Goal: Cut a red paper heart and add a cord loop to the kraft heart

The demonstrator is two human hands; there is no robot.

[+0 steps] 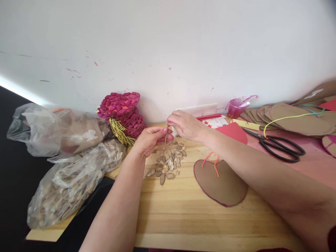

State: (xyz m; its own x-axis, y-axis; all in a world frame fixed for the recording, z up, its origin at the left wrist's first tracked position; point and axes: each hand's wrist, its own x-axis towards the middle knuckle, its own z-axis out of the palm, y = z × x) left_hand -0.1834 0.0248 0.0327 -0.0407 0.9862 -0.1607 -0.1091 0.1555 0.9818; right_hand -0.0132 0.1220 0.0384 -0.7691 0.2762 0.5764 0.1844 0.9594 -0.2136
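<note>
Over the far side of the wooden table, my left hand (153, 139) pinches a thin brownish piece (166, 135), seen edge-on; I cannot tell whether it is peanut shell. My right hand (185, 125) is closed at the upper end of the same piece, its fingertips partly hidden. Below both hands lies a loose pile of peanut shells (171, 163), with small crumbs among them. To the right, under my right forearm, lies a heart-shaped piece of brown cardboard (220, 185) with a purple edge and an orange cord loop (216, 166) at its top.
On the left lie a clear bag of peanut shells (65, 185) and another plastic bag (76, 127). A stack of magenta shell-covered pieces (126, 108) stands behind. At right are black-handled scissors (283, 147), cardboard cutouts (288, 119), red paper (233, 132) and a paint-stained cup (235, 107).
</note>
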